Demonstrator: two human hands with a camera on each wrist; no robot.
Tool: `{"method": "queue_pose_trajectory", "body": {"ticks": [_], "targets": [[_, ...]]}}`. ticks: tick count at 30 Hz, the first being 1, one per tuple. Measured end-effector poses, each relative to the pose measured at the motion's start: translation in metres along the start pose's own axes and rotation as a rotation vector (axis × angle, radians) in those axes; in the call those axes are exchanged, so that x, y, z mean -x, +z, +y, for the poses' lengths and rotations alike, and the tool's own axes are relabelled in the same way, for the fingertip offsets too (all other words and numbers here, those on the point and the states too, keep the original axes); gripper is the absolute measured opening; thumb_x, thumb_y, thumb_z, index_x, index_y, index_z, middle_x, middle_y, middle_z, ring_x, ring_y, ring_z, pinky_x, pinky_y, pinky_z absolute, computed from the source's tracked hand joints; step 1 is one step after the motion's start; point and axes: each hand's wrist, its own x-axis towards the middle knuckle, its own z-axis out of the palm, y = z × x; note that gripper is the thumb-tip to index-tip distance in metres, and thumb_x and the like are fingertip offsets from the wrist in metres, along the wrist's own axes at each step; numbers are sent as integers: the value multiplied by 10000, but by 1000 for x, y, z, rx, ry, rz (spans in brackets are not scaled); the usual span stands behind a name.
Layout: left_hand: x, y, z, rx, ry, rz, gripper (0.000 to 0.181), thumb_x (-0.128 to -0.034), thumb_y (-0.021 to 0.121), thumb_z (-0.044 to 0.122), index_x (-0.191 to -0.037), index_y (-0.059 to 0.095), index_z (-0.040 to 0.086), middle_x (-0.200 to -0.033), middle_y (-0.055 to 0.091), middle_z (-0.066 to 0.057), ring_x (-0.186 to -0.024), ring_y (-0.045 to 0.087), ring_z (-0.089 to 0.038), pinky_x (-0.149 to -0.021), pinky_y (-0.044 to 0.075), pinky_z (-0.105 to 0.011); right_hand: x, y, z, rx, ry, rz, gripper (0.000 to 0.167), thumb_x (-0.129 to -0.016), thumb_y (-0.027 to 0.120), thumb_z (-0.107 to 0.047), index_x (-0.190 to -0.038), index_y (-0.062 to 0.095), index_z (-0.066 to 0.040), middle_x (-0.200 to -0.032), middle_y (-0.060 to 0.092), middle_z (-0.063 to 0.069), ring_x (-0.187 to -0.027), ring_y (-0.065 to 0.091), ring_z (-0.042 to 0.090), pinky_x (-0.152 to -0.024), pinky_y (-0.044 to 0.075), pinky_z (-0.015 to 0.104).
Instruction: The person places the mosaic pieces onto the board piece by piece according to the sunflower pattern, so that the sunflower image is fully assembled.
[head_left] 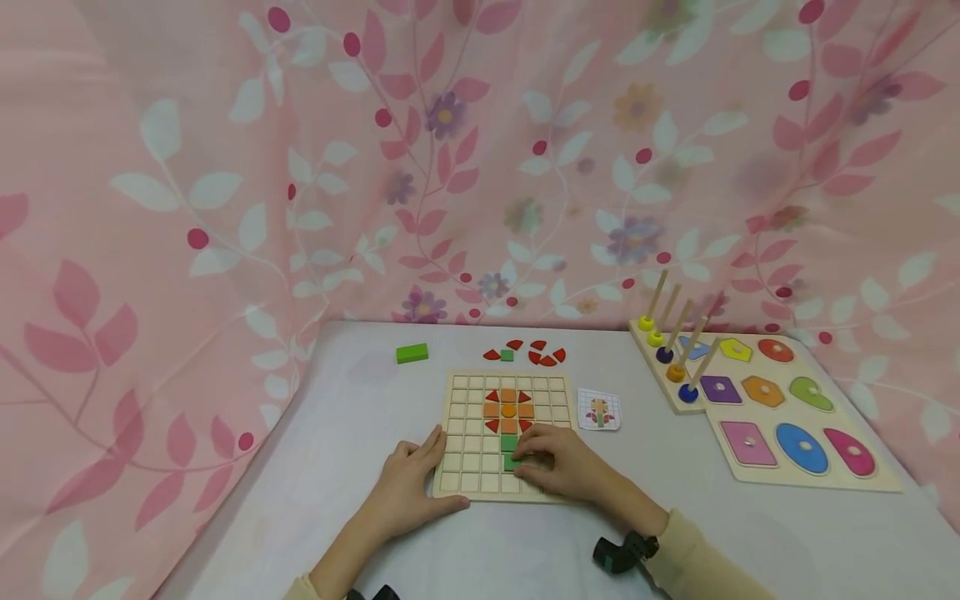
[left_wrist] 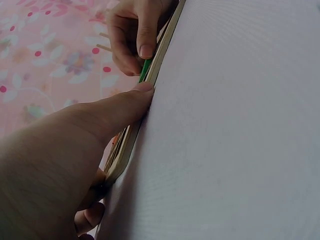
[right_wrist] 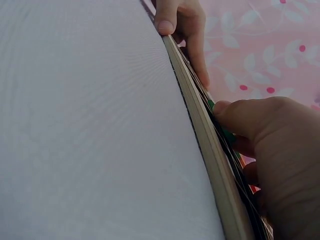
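Observation:
A wooden grid board (head_left: pixel 461 462) lies on the table with a flower-like pattern on it: orange squares (head_left: pixel 508 396) around a round orange centre, red pieces (head_left: pixel 492 397) at the corners and green squares below. My right hand (head_left: pixel 562 462) is over the board's lower right part, pinching the lower green square tile (head_left: pixel 511 463) between thumb and fingers. Another green square (head_left: pixel 508 442) lies just above it. At the board's lower left corner, my left hand (head_left: pixel 405 479) rests with thumb and index finger spread along the bottom and left edges. In the left wrist view the left thumb (left_wrist: pixel 127 105) touches the board's edge.
A pattern card (head_left: pixel 599 410) lies right of the board. Loose red pieces (head_left: pixel 547 361) and a green square (head_left: pixel 507 355) lie behind it, a green block (head_left: pixel 412 353) at back left. On the right stands a shape-puzzle board (head_left: pixel 802 417) with pegs (head_left: pixel 678 325).

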Motion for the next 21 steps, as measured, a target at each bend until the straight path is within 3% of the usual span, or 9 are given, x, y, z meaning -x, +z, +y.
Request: {"method": "queue_pose_trajectory", "body": {"ticks": [10,21], "targets": [[1,1,-1,9,-10,7,1165,-752,832,739,-1614,428,67,-1720,341,-56,-1087,411,-129,-929,413,-389,0,1,1,16,-44,-5,112,-939,834,-171,-1047,818,-147,-1084,725,-51,-954,636,102,-795,539,254],[0,2,-1,-5,-3,18,1165,-750,827,749,-1612,438,69,-1717,351,-60,-1076,406,-110,-921,418,-378,0,4,2,15,-86,15,106,-955,818,-189,-1052,816,-145,-1079,716,-58,-874,610,85,-718,510,207]]}}
